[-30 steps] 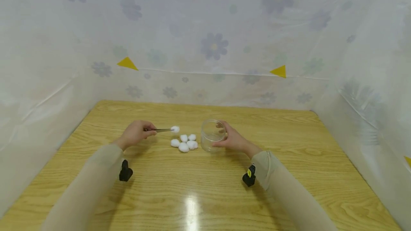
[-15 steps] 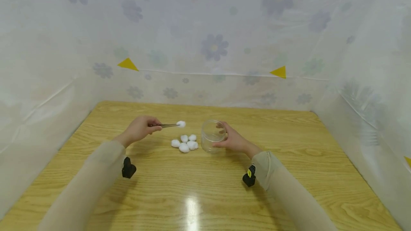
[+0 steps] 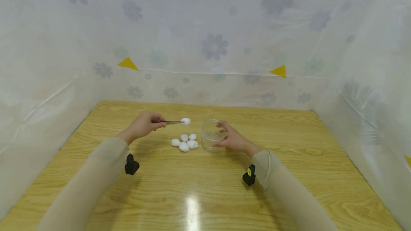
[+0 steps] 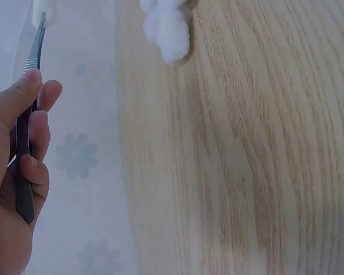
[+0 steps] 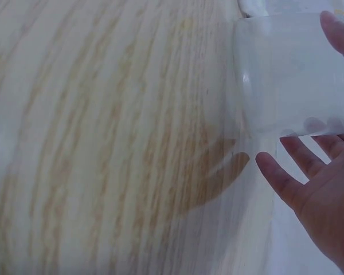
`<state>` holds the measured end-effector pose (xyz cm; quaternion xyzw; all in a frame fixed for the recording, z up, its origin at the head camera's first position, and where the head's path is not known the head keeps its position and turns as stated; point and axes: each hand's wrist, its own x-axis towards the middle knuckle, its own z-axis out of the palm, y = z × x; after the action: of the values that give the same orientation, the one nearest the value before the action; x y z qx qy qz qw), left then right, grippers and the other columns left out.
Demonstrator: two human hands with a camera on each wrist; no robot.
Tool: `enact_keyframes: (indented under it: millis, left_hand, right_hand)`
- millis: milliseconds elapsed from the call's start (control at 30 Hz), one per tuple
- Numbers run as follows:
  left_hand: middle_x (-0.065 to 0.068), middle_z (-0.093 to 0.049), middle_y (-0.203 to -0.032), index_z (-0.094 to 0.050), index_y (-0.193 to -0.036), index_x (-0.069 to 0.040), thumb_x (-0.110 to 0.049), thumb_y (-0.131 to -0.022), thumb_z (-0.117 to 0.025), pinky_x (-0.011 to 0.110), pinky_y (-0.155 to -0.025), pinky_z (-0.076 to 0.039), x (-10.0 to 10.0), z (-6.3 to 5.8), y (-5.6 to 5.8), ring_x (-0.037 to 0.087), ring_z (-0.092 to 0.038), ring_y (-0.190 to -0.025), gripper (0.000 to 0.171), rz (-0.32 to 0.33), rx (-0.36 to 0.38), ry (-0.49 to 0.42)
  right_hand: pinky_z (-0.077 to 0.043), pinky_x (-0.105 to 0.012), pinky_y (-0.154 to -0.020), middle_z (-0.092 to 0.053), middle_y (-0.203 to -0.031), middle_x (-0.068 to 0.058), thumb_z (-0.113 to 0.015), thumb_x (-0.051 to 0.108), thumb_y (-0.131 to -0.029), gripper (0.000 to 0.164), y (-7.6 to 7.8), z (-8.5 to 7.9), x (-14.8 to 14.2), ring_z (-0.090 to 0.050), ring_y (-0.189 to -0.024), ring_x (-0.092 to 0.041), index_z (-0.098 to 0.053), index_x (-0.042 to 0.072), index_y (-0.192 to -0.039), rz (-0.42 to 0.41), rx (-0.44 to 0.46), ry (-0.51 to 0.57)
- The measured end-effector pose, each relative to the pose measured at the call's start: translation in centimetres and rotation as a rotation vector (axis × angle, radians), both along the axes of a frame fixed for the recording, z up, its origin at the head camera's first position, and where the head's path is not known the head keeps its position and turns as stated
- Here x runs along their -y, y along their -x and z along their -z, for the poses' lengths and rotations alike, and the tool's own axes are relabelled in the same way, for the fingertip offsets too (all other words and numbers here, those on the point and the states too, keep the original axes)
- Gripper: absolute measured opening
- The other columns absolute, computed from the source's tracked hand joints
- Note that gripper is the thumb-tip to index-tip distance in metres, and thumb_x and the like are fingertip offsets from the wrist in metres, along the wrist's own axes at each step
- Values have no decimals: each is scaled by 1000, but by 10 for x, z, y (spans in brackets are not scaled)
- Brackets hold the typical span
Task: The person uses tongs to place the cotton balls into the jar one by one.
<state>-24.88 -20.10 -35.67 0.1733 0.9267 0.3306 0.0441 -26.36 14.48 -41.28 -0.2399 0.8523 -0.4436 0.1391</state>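
The left hand (image 3: 143,125) pinches a pair of metal tweezers (image 3: 170,122) between thumb and fingers, its grip curled around the handle. The tweezers point right, and their tips are clamped on a single white cotton ball (image 3: 185,121), held in the air above the tabletop (image 3: 199,191). The lifted ball hangs just left of a clear plastic jar (image 3: 213,135) and a little farther back than a small cluster of cotton balls (image 3: 184,142) lying on the wood. That cluster sits between the two hands, just left of the jar's base.

The right hand (image 3: 233,139) holds the jar from its right side, the thumb at the near wall and the fingers wrapped around the far wall, so its grip is closed on the jar. The jar stands upright on the tabletop with its mouth open; the right wrist view shows the fingers through its clear wall.

In the left wrist view the tweezers (image 4: 26,137) run up past the thumb to the held ball (image 4: 43,10) at the top edge. A floral plastic sheet (image 3: 205,42) walls the tabletop on three sides.
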Motion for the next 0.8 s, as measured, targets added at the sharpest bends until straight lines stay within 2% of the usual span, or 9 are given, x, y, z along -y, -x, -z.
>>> enact_keyframes:
  millis: [300,567,800]
  left_hand:
    - [11,-68,-100,-67,-106,-7,-23,-92,-61,36,-72,-52,-13,-6,6,23,-63,-83,22,17,3,-6]
    - [10,-68,-101,-68,-104,-9,-23,-92,-61,36,-73,-53,-30,-14,7,18,-63,-81,20,44,14,-7]
    - [9,-69,-98,-67,-106,-6,-22,-91,-62,33,-69,-52,-41,-17,8,15,-62,-79,22,64,13,-39]
  right_hand:
    - [-42,-52,-96,-26,-149,-22,-71,16,-84,86,1,-1,1,-33,-132,-40,-15,9,-149,-11,22,6]
    - [-42,-52,-96,-27,-146,-28,-69,10,-85,81,-18,-31,5,-34,-130,-44,-17,-1,-146,-25,36,-2]
    - [-41,-52,-98,-26,-147,-27,-68,10,-85,81,-22,-35,7,-33,-131,-44,-17,-1,-146,-23,49,-1]
